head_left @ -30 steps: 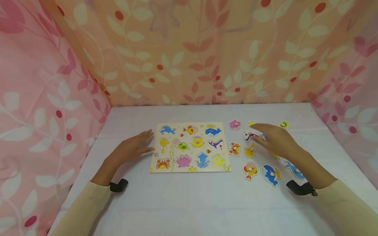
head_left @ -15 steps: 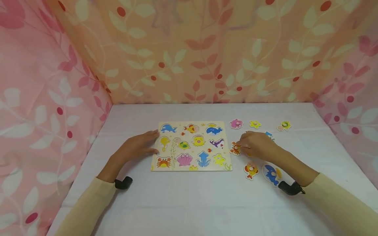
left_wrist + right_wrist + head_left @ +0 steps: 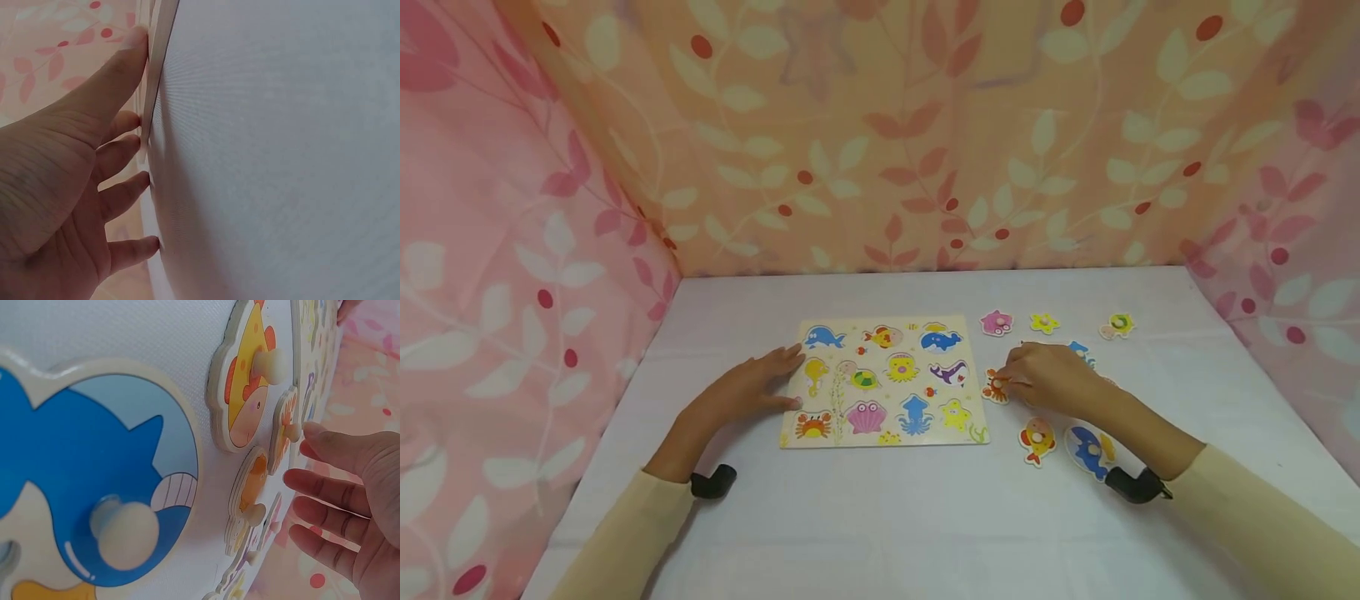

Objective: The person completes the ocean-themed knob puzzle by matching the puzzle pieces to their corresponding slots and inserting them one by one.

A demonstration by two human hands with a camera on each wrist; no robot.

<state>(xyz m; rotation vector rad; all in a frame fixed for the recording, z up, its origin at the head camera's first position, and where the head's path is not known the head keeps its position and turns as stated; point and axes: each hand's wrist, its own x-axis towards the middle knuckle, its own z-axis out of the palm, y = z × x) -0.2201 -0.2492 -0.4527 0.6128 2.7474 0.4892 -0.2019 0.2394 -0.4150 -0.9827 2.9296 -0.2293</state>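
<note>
Under bd (image 3: 891, 394), wht tbl (image 3: 880, 525); leaf-print walls (image 3: 850, 217)

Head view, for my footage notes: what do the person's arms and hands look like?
The left sleeve and right sleeve are long, plain and beige. A curved black piece sits at each wrist. The left hand and right hand wear no gloves.

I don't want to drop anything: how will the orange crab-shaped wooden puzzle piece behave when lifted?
The orange crab-shaped wooden puzzle piece is probably stiff, given its thick, slab-like edge. It should be light, being small beside the right hand. Its rounded pale knob might let it swivel if pinched loosely.
</note>
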